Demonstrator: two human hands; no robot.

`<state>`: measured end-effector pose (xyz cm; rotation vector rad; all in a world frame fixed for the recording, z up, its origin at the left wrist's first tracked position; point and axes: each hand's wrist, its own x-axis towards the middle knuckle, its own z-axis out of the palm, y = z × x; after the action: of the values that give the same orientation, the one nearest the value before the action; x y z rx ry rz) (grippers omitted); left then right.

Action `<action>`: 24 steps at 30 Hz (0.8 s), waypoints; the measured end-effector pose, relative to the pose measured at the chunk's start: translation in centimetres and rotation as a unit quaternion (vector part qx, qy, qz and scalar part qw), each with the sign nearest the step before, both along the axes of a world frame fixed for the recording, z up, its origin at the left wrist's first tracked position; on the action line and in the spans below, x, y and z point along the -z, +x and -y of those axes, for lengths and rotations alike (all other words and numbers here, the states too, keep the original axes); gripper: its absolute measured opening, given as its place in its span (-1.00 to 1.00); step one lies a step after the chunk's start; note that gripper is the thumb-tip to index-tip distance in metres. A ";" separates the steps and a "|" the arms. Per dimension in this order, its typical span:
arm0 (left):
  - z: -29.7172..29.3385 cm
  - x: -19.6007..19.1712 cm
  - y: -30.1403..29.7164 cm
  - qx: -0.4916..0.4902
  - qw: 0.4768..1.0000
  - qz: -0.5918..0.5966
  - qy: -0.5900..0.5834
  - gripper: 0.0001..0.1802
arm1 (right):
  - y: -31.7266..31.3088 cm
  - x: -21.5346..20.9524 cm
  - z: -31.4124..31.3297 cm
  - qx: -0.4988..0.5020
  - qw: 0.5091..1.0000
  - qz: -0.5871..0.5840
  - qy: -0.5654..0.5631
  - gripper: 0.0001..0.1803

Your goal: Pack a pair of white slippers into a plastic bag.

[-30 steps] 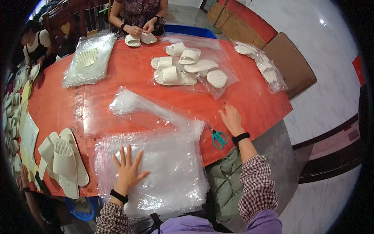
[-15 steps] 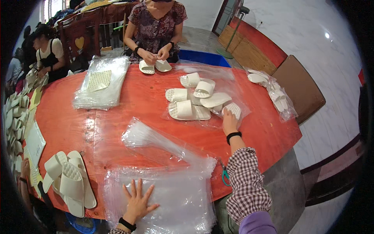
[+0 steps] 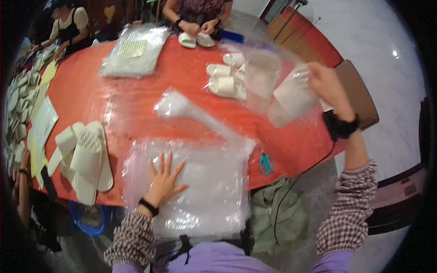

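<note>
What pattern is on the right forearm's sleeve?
The sleeve is dark-and-white checked; the head view shows it.

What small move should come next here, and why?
I'd probably lower the right hand and settle the bagged slippers on the table: only that hand holds them, by one side, while the left hand lies spread on the stacked bags, giving them no support.

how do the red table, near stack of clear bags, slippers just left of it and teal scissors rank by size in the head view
1. Red table
2. Near stack of clear bags
3. Slippers just left of it, taken together
4. Teal scissors
</note>
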<state>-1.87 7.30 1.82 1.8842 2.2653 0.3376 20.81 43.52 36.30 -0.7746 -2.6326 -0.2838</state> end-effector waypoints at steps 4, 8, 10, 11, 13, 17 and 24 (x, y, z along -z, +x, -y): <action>0.7 0.2 -0.1 -0.013 1.000 0.000 0.023 -0.08 | 1.3 -3.3 7.1 0.001 0.920 -0.154 -0.361 -0.69; 0.8 -0.1 0.2 -0.006 1.000 -0.015 0.021 -0.10 | 4.7 3.1 11.6 -0.032 0.783 -0.294 -0.548 -0.62; 0.8 1.4 0.1 0.012 0.999 -0.028 -0.023 -0.04 | 5.0 9.3 16.0 0.023 0.703 -0.340 -0.624 -0.65; 1.6 4.5 -1.3 0.016 0.995 0.075 0.055 -0.03 | 5.8 13.3 17.7 0.024 0.655 -0.350 -0.670 -0.60; 2.8 4.8 -0.9 0.014 0.991 0.117 0.060 -0.03 | 7.3 22.2 20.8 0.098 0.505 -0.395 -0.761 -0.66; 4.4 4.2 -1.1 -0.016 0.959 0.273 0.069 -0.04 | 7.7 32.2 24.7 0.123 0.555 -0.230 -0.790 -0.61; 6.4 1.8 -4.3 -0.069 0.853 0.510 0.088 -0.05 | 8.2 33.6 24.7 0.089 0.418 -0.272 -0.862 -0.64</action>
<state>-6.20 0.90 -0.01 1.1056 1.6129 1.2469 29.00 18.86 2.75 -1.1601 -1.1978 2.4517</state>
